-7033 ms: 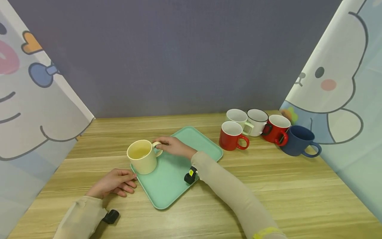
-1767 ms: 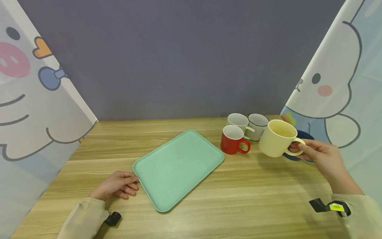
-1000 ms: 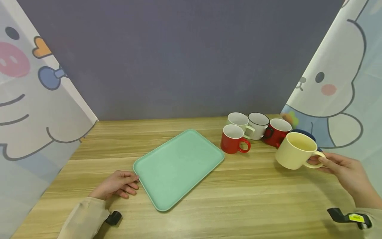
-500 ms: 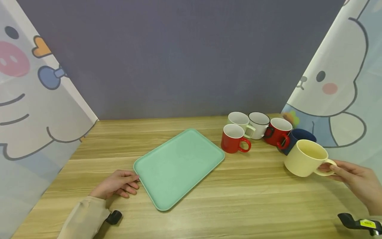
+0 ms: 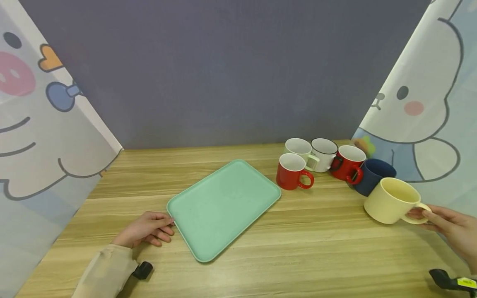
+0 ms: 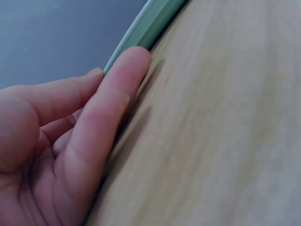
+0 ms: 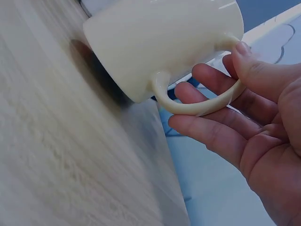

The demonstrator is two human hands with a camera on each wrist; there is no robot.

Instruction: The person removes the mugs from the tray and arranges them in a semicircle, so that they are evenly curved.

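At the right of the table, my right hand (image 5: 452,227) holds a pale yellow mug (image 5: 391,203) by its handle. The right wrist view shows the thumb on top of the handle (image 7: 188,108) and fingers through and under its loop. The mug leans slightly, its base close to the tabletop; whether it touches is unclear. My left hand (image 5: 147,229) pinches the left edge of a mint green tray (image 5: 223,211). In the left wrist view, the thumb lies at the tray rim (image 6: 136,40) with a finger against its outer side.
Behind the yellow mug stand a blue mug (image 5: 367,180), a red mug (image 5: 343,165), a white mug with a black rim (image 5: 320,159) and a pale green mug (image 5: 296,147). Another red mug (image 5: 287,177) is near the tray's right corner. A grey panel (image 5: 238,74) closes the back.
The right hand has lifted the yellow mug off the tray, carried it right past the other mugs, then drawn it lower and nearer beside the blue mug. The left hand stays at the tray.
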